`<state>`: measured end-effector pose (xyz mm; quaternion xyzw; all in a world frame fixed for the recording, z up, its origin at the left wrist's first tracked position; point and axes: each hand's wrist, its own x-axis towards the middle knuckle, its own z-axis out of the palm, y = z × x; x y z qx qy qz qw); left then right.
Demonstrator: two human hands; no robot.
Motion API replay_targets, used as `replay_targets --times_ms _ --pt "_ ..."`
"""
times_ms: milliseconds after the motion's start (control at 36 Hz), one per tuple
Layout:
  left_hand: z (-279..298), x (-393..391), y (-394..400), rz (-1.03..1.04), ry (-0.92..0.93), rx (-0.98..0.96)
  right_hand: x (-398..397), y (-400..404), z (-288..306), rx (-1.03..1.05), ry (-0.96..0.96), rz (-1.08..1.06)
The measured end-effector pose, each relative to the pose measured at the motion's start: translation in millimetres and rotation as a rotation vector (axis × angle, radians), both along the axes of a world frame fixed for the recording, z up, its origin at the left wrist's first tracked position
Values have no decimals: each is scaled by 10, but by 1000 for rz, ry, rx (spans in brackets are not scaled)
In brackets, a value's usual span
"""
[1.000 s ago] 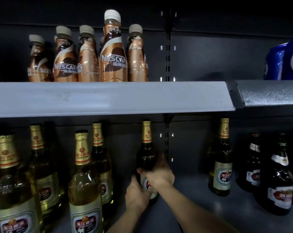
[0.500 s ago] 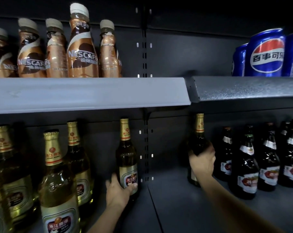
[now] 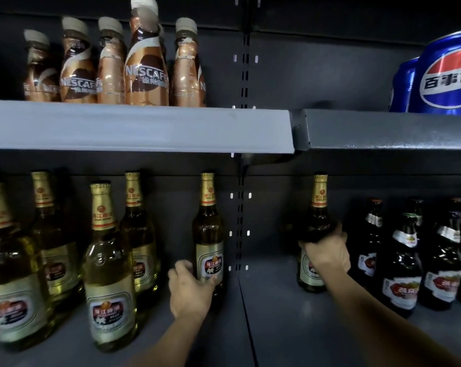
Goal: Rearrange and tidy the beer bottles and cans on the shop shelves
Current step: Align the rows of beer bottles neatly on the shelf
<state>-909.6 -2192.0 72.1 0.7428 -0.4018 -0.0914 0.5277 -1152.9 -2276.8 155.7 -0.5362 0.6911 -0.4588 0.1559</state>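
Here, both hands work on the lower shelf (image 3: pixel 290 327), each at one upright beer bottle with a gold foil neck. The left hand (image 3: pixel 189 292) sits at the base of the amber bottle (image 3: pixel 208 234), which stands alone just left of the slotted upright (image 3: pixel 240 207); its fingers (image 3: pixel 183 267) curl loosely around the lower label, in contact with the glass but not fully closed. The right hand (image 3: pixel 327 254) grips the dark bottle (image 3: pixel 318 223) around its shoulder and upper label, fingers wrapped tight; this bottle stands upright in the right bay, just beside the row of dark brown bottles (image 3: pixel 401 263). To the left, a group of pale gold bottles (image 3: pixel 107 260) stands in two staggered rows, well apart from the amber bottle. On the upper shelf (image 3: pixel 134 128), coffee bottles (image 3: pixel 144 67) occupy the left bay, and blue cola cans (image 3: pixel 446 75) the right bay.
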Motion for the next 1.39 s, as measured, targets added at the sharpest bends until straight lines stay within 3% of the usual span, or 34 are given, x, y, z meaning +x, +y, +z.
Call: replay_targets --times_ms 83,333,500,806,1056,1111,1222,1389 --pt "-7 -69 220 -11 -27 -25 146 239 4 5 1 29" --pt "13 -162 608 -366 -37 69 850 1009 4 -46 33 209" --pt "38 -141 705 -444 30 59 1322 1316 -11 -76 52 278" --pt "32 132 773 -387 -14 79 1705 1417 -129 -91 139 288" --pt "-7 83 790 -444 58 44 1673 1396 -200 -128 171 362" --pt "-11 27 841 -368 44 14 1605 1415 -183 -151 169 371" --pt "132 -173 1049 -38 -113 -251 1248 1390 -60 -326 33 187" --pt "261 -632 1031 -142 -205 -482 311 1057 3 -405 -81 -230"
